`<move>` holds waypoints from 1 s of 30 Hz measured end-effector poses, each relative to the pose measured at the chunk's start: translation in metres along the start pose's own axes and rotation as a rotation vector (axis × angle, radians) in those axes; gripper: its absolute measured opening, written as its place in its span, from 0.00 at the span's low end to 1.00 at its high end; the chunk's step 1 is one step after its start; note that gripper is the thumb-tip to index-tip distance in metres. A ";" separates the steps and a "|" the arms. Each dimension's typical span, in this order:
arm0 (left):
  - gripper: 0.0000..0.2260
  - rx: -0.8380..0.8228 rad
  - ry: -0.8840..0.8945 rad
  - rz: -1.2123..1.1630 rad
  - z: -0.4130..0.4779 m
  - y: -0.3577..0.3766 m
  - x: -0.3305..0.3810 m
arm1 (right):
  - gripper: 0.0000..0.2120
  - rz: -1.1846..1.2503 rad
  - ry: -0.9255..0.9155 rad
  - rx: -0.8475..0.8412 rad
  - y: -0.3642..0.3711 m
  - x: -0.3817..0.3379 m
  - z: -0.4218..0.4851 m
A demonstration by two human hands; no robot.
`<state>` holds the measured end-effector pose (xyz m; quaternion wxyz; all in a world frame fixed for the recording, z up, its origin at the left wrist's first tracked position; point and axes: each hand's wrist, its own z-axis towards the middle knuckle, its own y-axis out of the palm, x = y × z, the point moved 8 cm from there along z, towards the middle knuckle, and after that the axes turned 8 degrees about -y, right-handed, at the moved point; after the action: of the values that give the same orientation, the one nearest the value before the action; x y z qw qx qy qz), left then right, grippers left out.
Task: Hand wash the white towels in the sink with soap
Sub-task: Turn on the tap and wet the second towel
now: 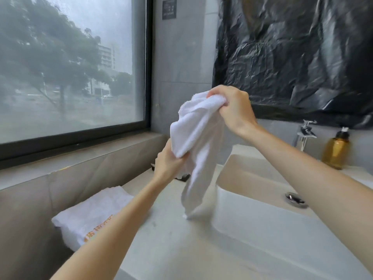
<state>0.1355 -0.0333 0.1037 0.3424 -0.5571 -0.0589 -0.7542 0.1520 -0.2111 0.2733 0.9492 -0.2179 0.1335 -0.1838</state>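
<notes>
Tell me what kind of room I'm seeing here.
Probably a hotel bathroom: a white basin sink with a chrome tap, an amber pump bottle beside it, and a folded towel printed with orange lettering on the counter.

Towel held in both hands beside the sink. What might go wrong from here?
The towel, gripped by the left hand and right hand, dangles over the counter, not the sink, so its tip may drag there. The soap bottle stands at the sink's far side; a hasty reach might tip it.
</notes>
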 end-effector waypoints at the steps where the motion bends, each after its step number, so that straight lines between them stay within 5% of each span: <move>1: 0.11 0.008 0.015 -0.012 0.006 0.003 0.015 | 0.22 -0.007 0.018 0.049 -0.017 0.008 0.002; 13: 0.19 -0.072 0.324 -0.009 0.023 0.109 0.180 | 0.21 -0.298 0.082 0.290 -0.185 0.098 -0.034; 18: 0.17 -0.234 0.328 0.032 0.012 0.186 0.189 | 0.18 -0.421 0.193 0.194 -0.225 0.135 -0.063; 23: 0.04 -0.445 0.179 0.315 0.004 0.253 0.155 | 0.14 -0.397 0.517 0.051 -0.223 0.204 -0.130; 27: 0.26 -0.621 0.222 0.537 -0.005 0.288 0.133 | 0.12 -0.377 0.750 -0.110 -0.203 0.258 -0.183; 30: 0.29 -0.666 0.200 0.481 0.007 0.302 0.116 | 0.15 -0.382 0.888 -0.150 -0.194 0.286 -0.216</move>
<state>0.3002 -0.3116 0.1205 0.3142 -0.5593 0.3532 -0.6810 0.2803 -0.5692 0.1254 0.7314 -0.2069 0.4959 -0.4198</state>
